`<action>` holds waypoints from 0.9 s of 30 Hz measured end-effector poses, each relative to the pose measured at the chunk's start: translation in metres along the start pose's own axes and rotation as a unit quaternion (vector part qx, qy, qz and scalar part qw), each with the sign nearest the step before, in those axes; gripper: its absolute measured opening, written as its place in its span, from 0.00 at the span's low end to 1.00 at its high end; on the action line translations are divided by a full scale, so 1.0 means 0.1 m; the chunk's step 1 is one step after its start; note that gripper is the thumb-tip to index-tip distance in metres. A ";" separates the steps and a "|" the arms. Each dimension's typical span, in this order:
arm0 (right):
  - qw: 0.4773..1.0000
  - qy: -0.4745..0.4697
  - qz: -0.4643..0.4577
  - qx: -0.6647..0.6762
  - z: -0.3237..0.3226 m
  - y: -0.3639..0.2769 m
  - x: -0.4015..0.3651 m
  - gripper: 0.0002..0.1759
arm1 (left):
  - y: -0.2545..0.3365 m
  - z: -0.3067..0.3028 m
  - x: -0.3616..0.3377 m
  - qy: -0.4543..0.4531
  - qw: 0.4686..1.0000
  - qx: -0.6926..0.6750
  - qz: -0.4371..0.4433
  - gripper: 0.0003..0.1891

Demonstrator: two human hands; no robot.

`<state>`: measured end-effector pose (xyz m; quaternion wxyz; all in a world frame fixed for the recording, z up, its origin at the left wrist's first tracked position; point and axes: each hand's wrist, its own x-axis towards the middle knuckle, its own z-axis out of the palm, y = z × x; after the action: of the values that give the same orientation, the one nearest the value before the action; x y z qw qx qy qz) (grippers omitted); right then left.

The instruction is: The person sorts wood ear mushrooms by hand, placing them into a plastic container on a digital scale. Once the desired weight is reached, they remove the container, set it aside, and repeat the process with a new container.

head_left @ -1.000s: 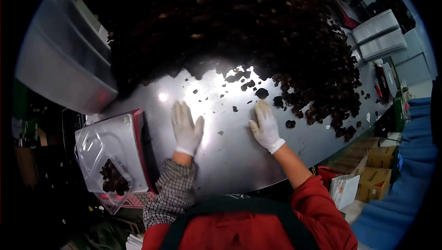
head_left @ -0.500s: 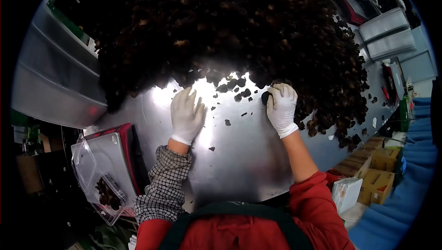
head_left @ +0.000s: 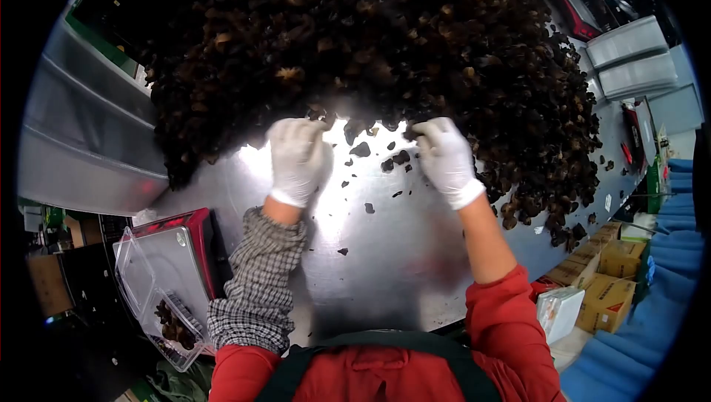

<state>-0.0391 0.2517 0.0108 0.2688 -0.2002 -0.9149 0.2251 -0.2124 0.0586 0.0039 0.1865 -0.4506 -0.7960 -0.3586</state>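
Note:
A big heap of dark wood ear mushrooms [head_left: 355, 39] covers the far part of the metal table [head_left: 385, 261]. At its near edge, my left hand [head_left: 298, 161], in a white glove, has its fingers curled, with a dark piece at the fingertips; how firmly it is held is partly hidden. My right hand [head_left: 448, 163], also gloved, pinches a dark wood ear mushroom [head_left: 412, 134] against the heap's edge. Between the two hands lie several loose pieces, among them a larger mushroom piece [head_left: 361, 150], with small scraps nearer to me.
To the left, a scale [head_left: 181, 246] bears an open clear plastic box [head_left: 141, 276] with some mushrooms inside. A tall metal bin [head_left: 96, 131] stands beyond it. Stacked clear trays [head_left: 637, 76] are at far right; cardboard boxes [head_left: 603, 294] sit below the table's right edge.
Both hands have moved forward to the heap's edge, the right one also slightly left. The left fingers have curled in. The dark piece by my right hand has shifted left and away from me.

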 end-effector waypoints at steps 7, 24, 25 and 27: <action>0.994 0.059 0.027 -0.086 -0.38 0.05 -0.07 0.14 | -0.06 -0.32 0.06 0.050 0.991 0.120 -0.026 0.09; 0.979 -0.145 -0.119 -0.083 0.78 -0.23 -0.14 0.42 | -0.13 -0.48 -0.48 -0.015 0.992 -0.006 -0.128 0.09; 0.977 -0.159 -0.135 -0.049 0.76 -0.24 -0.16 0.42 | -0.09 -0.39 -0.66 -0.072 0.990 -0.013 -0.123 0.13; 0.968 -0.186 -0.170 0.013 0.64 -0.26 -0.21 0.41 | -0.01 -0.26 -0.89 -0.147 0.981 0.002 -0.125 0.27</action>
<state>-0.0663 0.2008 -0.0329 0.1304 0.0071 -0.9664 0.2213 -0.1674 -0.0130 -0.0343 0.0221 -0.3949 -0.8654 -0.3077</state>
